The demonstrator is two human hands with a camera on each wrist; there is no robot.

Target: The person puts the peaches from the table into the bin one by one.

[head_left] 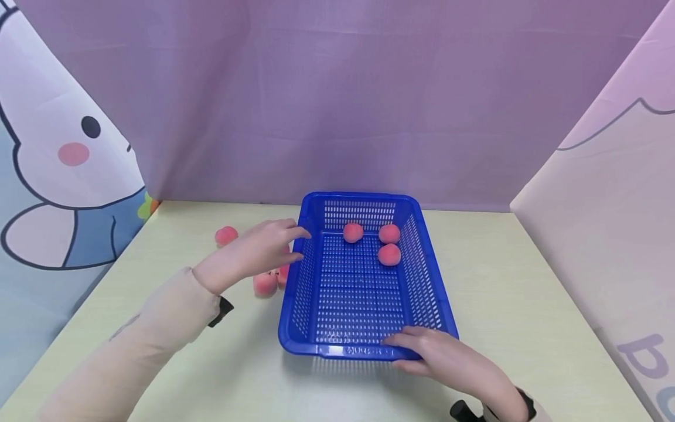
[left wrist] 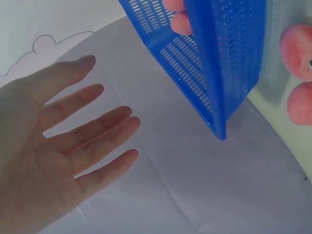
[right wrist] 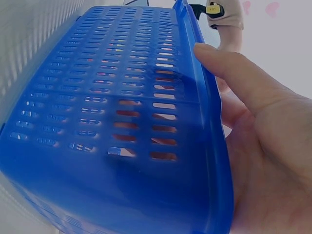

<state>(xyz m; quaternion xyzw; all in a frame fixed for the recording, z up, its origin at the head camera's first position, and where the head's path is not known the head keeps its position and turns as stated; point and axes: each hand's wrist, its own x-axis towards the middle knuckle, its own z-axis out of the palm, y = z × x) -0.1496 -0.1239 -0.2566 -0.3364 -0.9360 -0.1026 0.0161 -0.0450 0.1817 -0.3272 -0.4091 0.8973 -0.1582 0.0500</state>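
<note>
A blue plastic basket (head_left: 337, 351) with slotted walls is at the middle of the table. Inside it, toward the far end, are three pink peaches (head_left: 389, 255). My right hand (head_left: 448, 358) grips the near rim by its right corner, with the thumb on the outer side of the wall (right wrist: 146, 180) in the right wrist view. Over the left rim hovers my left hand (head_left: 255, 249), fingers loosely extended and holding nothing. The left wrist view shows that hand (left wrist: 73, 141) with fingers spread, apart from the basket (left wrist: 214, 73). Below it lie several more peaches (head_left: 265, 284), partly hidden by the hand.
One peach (head_left: 226, 235) sits farther left on the pale table (head_left: 506, 305). A purple cloth (head_left: 369, 105) hangs behind the table. Printed cloth panels with a cartoon figure (head_left: 68, 140) and lettering flank it on both sides.
</note>
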